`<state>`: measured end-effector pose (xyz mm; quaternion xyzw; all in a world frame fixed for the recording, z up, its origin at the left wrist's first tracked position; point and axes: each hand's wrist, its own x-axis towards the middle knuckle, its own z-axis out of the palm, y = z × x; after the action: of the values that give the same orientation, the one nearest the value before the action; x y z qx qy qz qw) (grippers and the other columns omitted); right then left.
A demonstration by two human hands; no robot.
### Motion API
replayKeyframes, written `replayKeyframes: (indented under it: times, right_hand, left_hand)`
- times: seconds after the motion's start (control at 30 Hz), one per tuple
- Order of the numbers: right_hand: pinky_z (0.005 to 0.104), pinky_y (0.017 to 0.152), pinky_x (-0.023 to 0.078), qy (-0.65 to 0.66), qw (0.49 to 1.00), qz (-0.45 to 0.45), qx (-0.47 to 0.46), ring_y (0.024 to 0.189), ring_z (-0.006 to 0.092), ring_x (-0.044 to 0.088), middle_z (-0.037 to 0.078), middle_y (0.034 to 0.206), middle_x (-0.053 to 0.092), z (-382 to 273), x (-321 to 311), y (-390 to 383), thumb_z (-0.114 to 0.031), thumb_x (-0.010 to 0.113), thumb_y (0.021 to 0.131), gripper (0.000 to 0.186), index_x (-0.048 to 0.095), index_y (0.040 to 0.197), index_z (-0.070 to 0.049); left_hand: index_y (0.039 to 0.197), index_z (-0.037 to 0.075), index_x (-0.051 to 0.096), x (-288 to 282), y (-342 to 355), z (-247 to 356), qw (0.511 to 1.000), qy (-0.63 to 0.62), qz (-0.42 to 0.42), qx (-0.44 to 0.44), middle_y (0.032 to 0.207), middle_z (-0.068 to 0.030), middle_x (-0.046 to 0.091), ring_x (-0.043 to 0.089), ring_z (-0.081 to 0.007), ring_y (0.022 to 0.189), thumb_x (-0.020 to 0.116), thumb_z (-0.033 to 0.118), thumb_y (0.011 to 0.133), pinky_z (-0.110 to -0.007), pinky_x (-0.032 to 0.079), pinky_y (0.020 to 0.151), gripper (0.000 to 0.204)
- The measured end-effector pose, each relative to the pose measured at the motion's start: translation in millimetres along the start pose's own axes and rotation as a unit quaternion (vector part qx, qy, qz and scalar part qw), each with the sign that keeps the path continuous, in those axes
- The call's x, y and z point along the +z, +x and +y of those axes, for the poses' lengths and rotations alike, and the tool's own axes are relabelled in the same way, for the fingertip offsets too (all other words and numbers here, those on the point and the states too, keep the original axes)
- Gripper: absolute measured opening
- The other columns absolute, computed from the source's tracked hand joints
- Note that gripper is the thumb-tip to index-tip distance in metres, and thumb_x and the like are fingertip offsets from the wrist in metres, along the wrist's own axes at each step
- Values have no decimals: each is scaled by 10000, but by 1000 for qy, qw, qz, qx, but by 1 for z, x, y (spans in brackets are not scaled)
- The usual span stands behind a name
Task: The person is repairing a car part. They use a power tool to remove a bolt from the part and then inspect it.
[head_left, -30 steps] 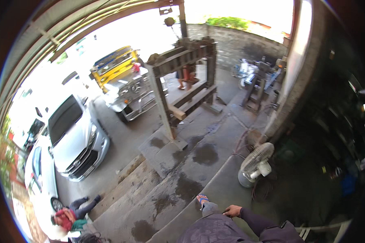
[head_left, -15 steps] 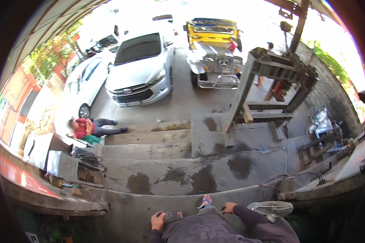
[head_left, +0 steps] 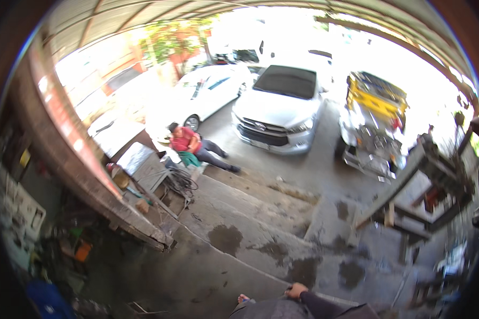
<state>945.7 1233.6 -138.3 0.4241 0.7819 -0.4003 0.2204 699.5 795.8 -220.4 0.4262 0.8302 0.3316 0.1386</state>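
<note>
Now the right hand [head_left: 296,290] is near the dark garment [head_left: 274,309]. I cannot tell whether it grips something. Ahead stands a silver car [head_left: 274,109].

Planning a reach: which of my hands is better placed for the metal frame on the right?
Probably your right hand: it shows right of centre, on the same side as the metal frame, though well short of it. Your left hand is out of view.

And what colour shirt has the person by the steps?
The shirt is red, in the head view.
</note>
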Motion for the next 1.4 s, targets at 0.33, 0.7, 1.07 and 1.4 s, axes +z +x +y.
replayKeyframes:
  times: [0.33, 0.7, 1.07, 1.4]
  right_hand:
    - [424, 1020, 487, -83, 980, -145, -106, 1172, 390, 651, 210, 1239, 700, -171, -13, 49, -630, 564, 939, 602, 707, 1300, -170]
    - [416, 929, 528, -149, 975, -164, -8, 1060, 347, 708, 201, 1073, 751, -252, 47, 189, -619, 594, 919, 599, 776, 1132, -90]
    - [394, 649, 485, -285, 888, -312, -180, 750, 262, 639, 124, 847, 684, -574, 87, 370, -407, 631, 905, 313, 720, 955, -111]
    - [374, 395, 446, -215, 879, -359, -227, 469, 184, 576, 54, 642, 624, -790, 216, 434, -214, 664, 892, 129, 669, 794, -130]
  left_hand:
    - [862, 70, 669, -107, 23, 21, 743, -376, 109, -542, 688, -41, 605, 569, -173, 556, 631, 172, 931, -354, 479, 491, 129]
    - [958, 52, 769, -78, 13, -49, 765, -268, 134, -571, 807, -75, 721, 652, -190, 675, 659, 257, 949, -374, 511, 603, 233]
    - [1089, 96, 746, -203, 52, -116, 790, -29, 246, -561, 1111, -173, 730, 674, -405, 1019, 610, 388, 918, -502, 520, 907, 365]
    - [924, 23, 750, -176, 10, -144, 494, -328, 417, -689, 702, -95, 711, 682, -176, 593, 653, 289, 929, -323, 555, 601, 283]
